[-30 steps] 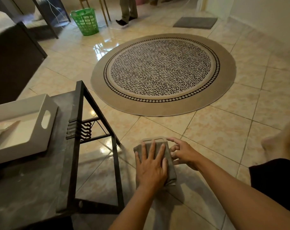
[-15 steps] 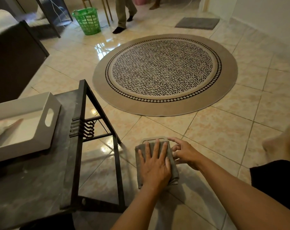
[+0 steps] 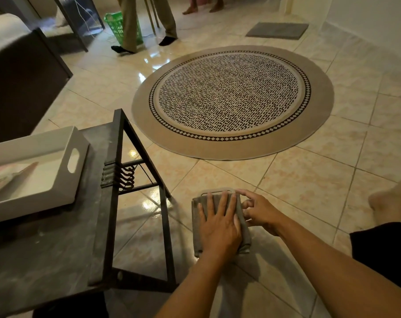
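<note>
A folded grey cloth (image 3: pixel 196 228) lies on the tiled floor over a pale flat board whose slotted handle end (image 3: pixel 215 191) sticks out at the far side. My left hand (image 3: pixel 220 226) presses flat on top of the cloth, fingers straight and spread. Just to its right, my right hand (image 3: pixel 260 212) sits at the cloth's right edge with curled fingers pinching that edge. Its index fingertip touches the board's far corner.
A dark metal-framed table (image 3: pixel 57 260) stands close on the left, carrying a white tray (image 3: pixel 45 143). Ahead lies a round patterned rug (image 3: pixel 231 97). A person's legs (image 3: pixel 130 24) pass a green basket (image 3: pixel 113 21) at the back. My bare foot (image 3: pixel 392 203) rests at the right.
My hands have stayed on the cloth, barely shifting. The person at the back has walked left, now in front of the green basket.
</note>
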Demonstrator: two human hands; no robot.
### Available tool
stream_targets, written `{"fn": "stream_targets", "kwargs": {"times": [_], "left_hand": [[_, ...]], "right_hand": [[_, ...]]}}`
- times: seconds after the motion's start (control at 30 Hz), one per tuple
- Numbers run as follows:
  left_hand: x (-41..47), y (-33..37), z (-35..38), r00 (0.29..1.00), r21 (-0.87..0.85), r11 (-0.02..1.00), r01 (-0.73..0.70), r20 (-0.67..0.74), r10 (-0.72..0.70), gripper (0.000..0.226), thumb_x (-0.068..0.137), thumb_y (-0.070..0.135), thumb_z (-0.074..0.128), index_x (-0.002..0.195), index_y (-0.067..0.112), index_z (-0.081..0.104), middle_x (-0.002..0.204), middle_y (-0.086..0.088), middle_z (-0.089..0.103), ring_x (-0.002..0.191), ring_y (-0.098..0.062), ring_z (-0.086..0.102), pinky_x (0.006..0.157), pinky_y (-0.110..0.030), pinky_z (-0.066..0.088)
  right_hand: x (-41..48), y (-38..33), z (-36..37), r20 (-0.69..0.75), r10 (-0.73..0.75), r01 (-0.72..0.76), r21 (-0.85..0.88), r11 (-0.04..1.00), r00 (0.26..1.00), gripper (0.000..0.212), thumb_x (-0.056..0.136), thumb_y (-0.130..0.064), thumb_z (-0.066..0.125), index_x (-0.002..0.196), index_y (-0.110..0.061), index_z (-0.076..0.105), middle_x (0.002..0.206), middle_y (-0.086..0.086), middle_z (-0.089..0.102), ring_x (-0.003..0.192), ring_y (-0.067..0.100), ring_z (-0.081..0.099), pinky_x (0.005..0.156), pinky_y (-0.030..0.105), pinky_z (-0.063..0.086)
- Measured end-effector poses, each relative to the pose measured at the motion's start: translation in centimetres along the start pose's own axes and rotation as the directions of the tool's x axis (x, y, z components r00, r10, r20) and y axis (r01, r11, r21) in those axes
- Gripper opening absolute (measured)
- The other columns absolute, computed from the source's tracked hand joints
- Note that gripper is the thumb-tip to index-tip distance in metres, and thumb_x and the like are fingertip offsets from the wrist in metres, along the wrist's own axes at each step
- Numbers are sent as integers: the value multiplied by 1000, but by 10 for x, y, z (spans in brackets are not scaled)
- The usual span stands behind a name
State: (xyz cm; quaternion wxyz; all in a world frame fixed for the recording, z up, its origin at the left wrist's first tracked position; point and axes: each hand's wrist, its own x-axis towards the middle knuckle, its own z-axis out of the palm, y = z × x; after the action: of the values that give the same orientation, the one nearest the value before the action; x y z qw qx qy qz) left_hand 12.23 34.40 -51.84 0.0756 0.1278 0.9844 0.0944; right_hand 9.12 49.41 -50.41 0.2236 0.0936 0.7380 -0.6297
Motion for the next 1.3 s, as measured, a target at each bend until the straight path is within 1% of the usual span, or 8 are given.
{"fn": "stream_targets", "kwargs": {"times": [0.13, 0.27, 0.47, 0.63, 0.77, 0.9, 1.07, 1.3], "left_hand": [[21, -14, -18, 999, -19, 999, 37, -8, -37, 58, 104, 44, 17, 155, 35, -10, 162, 6, -20, 146, -26, -27, 119, -55, -12], [3, -28, -13, 996, -5, 996, 85, -12, -85, 61, 102, 46, 13, 154, 34, -16, 162, 4, -24, 145, -27, -31, 118, -52, -17], [-3, -3, 1, 1000, 0, 1000, -20, -18, 20, 60, 102, 45, 15, 154, 36, -13, 161, 7, -23, 144, -27, -31, 115, -51, -22], [-12, -19, -2, 998, -18, 998, 58, -14, -59, 61, 99, 48, 11, 152, 38, -19, 162, 6, -25, 144, -24, -33, 118, -55, -14], [-27, -3, 9, 1000, 7, 1000, 14, -13, -14, 62, 98, 49, 10, 153, 38, -17, 162, 7, -24, 144, -23, -35, 115, -51, -23], [-20, -7, -1, 1000, 18, 1000, 3, -25, -3, 62, 101, 51, 17, 154, 38, -12, 163, 4, -23, 144, -23, -33, 117, -53, -18], [-44, -18, 4, 998, 0, 999, -46, -38, 46, 66, 94, 65, 18, 152, 48, -10, 164, 6, -19, 146, -22, -30, 112, -50, -25], [-35, -19, -1, 1000, 26, 1000, 2, -16, -1, 67, 93, 65, 13, 151, 46, -14, 162, 3, -25, 142, -21, -38, 107, -47, -32]], "right_hand": [[-1, 1, 0, -18, 10, -9, 3, 1000, 1000, 71, 87, 15, 55, 145, -24, 42, 83, 14, 59, 76, 22, 64, 60, 30, 60], [2, 4, -1, -19, -1, 2, 29, 1000, 1000, 68, 87, 15, 55, 142, -24, 46, 84, 14, 56, 75, 21, 63, 59, 30, 60], [2, 2, 0, -10, 5, -5, -1, 1000, 1000, 69, 86, 16, 50, 141, -24, 47, 82, 14, 54, 76, 23, 62, 60, 30, 59], [-3, -1, 2, -36, 16, -16, -14, 1000, 999, 69, 87, 12, 56, 146, -22, 42, 80, 10, 56, 74, 17, 62, 59, 28, 58], [-5, -2, 1, -30, 12, -13, -15, 1000, 999, 71, 86, 13, 53, 147, -20, 41, 78, 9, 57, 72, 15, 62, 61, 29, 59], [-13, -4, -3, 30, 51, -51, -4, 999, 998, 78, 85, 18, 51, 148, -27, 38, 74, 6, 56, 64, 10, 65, 58, 28, 58], [-15, -2, -3, 52, 70, -71, 12, 997, 996, 83, 85, 19, 50, 149, -32, 36, 80, 9, 54, 70, 16, 64, 64, 37, 62], [-20, -3, -1, 107, 96, -92, -44, 995, 990, 93, 84, 18, 52, 151, -41, 25, 86, 10, 51, 73, 24, 60, 76, 56, 59]]}}
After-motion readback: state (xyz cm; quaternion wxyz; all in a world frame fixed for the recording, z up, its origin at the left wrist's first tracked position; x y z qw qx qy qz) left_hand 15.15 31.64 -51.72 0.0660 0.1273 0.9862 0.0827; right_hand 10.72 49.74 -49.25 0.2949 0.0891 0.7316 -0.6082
